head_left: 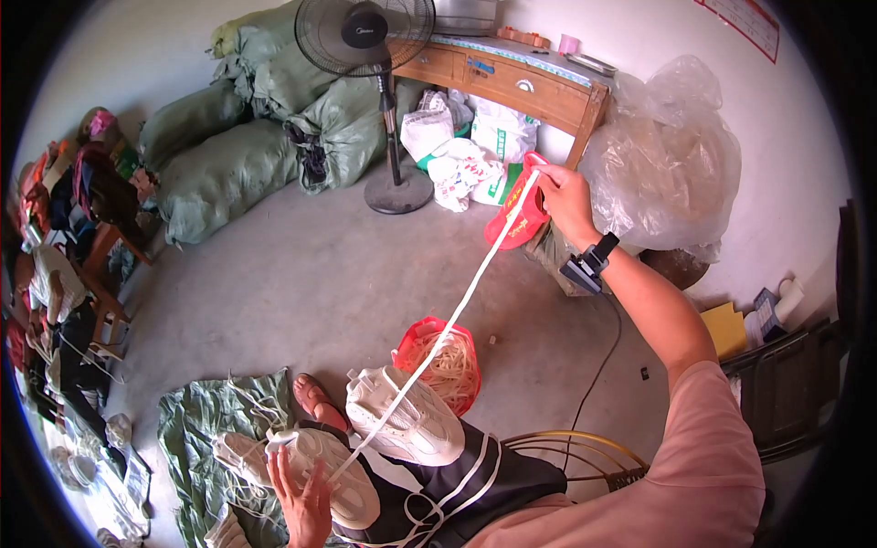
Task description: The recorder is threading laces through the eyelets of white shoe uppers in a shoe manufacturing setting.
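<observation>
Two off-white lace-up sneakers rest across my dark-trousered lap. Over the nearer sneaker [354, 498], my left hand [301, 498] lies open with its fingers stretched along the upper. High at the right, my right hand [566, 203] is closed in a pinch on one end of a flat white shoelace [466, 297]. That lace runs taut down to the nearer sneaker beside my left thumb, crossing in front of the other sneaker [411, 418]. More loose white laces [457, 498] trail over my thigh. A further pale shoe [239, 455] sits left of my left hand.
A red basket [476, 376] of pale laces stands ahead of my knees. Crumpled green sheeting [192, 425] covers the floor at left. Farther off are a standing fan [398, 194], stuffed green sacks [228, 173], a wooden desk [548, 96] and a clear plastic bag [667, 164].
</observation>
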`<state>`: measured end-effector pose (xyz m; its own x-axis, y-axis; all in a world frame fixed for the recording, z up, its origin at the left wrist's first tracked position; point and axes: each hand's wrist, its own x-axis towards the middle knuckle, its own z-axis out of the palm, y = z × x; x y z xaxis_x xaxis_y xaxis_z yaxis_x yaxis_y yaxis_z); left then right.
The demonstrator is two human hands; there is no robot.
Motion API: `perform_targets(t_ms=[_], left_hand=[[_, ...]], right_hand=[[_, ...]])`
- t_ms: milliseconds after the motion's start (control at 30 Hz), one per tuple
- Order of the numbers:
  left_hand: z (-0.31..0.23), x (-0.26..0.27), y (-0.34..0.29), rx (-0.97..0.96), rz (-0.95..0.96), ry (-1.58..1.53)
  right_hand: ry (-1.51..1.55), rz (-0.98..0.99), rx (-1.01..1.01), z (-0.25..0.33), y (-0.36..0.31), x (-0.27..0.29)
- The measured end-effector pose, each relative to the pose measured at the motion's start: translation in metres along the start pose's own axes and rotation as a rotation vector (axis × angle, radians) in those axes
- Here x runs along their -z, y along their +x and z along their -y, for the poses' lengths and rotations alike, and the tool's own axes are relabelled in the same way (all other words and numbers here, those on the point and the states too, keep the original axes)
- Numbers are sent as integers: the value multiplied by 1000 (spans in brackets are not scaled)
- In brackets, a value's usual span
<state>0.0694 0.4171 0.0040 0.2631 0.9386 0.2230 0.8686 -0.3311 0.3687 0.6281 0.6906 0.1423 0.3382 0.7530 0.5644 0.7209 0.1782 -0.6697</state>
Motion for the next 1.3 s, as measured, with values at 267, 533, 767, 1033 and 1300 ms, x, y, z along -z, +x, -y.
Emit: perform_targets(t_ms=[267,533,767,1033,1300], left_hand=[[-17,1,12,34,59,-73],[-9,-1,8,50,49,-217],[2,4,-16,60,76,-243],[12,47,-10,44,196,-751],[1,105,-18,46,198,-1058]], right_hand=[[270,-6,-100,9,2,3],[292,-112,-109,2,1,5],[372,-36,-208,9,-34,-33],[651,356,-247,92,-134,-84],[946,1027,-629,197,-296,-122]])
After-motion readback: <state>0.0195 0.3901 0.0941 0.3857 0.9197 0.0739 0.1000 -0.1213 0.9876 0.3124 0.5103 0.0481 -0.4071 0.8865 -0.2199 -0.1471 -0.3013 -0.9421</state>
